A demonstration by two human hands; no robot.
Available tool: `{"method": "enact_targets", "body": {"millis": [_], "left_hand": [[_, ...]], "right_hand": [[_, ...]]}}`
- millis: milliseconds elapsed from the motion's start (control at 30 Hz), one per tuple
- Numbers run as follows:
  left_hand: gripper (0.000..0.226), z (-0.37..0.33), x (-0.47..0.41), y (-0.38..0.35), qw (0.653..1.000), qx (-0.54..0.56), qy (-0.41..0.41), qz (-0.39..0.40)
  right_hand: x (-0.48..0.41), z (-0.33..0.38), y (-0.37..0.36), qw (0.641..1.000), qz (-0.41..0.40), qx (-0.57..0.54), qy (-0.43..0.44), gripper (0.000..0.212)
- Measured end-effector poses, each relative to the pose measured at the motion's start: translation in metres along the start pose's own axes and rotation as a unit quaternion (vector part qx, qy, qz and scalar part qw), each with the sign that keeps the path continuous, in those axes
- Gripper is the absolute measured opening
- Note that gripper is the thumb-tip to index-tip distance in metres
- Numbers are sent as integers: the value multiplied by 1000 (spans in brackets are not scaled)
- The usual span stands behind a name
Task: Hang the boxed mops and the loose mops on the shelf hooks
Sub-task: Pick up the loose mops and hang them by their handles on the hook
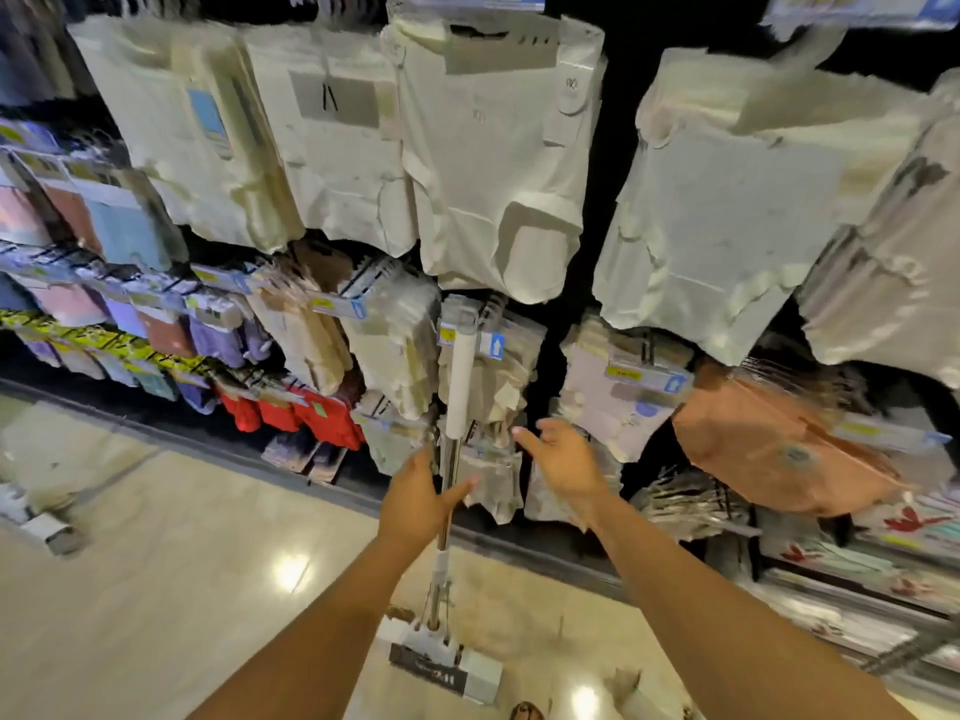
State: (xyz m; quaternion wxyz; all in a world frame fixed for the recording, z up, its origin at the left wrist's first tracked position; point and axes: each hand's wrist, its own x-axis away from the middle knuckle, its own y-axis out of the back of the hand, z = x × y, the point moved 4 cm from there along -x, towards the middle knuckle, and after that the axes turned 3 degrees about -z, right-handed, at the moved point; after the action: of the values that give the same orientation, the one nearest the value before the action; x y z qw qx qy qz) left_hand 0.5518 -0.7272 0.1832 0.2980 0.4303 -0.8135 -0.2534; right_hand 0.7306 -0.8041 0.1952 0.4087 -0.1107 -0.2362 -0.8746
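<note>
Our left hand [415,496] gripped the loose mop [460,387] by its metal pole, fingers wrapped round it and the thumb laid across the front. Our right hand [563,459] hung open just to the right of the pole, fingers spread and relaxed, holding nothing and apart from the mop.

The mop stood nearly upright, tilted slightly, in front of the shelf. Its white upper sleeve rose above our left hand, and its top end reached the price-tag rail [496,345] just under the big pale packs [498,174]. We could not tell whether that end sat on a hook, since the picture was blurred there. The mop head [441,662], white with a dark label band, hung low between our forearms, over the glossy beige floor [156,563].

The pale packs hung in a row across the top of the shelf, pressed side by side, with a dark gap to the right of the middle one. Below them hung smaller packets in cream and grey, directly behind the pole. Further left were purple, pink and red packets [311,413] on lower rows. To the right, an orange pack [769,444] jutted out below the pale ones.
</note>
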Motion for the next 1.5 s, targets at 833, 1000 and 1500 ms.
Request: {"method": "enact_targets", "body": {"millis": [833,1000,1500], "left_hand": [[25,29,-165,1,949,219,-93,209],[18,34,-140,6,944,260,-85,185],[19,44,6,41,926,345,-82,-129]], "right_hand": [[-52,84,-87,986,-148,9,79,26],[-36,75,-101,988,-120,-33,91,23],[49,75,-125,961,70,-49,262,5]]}}
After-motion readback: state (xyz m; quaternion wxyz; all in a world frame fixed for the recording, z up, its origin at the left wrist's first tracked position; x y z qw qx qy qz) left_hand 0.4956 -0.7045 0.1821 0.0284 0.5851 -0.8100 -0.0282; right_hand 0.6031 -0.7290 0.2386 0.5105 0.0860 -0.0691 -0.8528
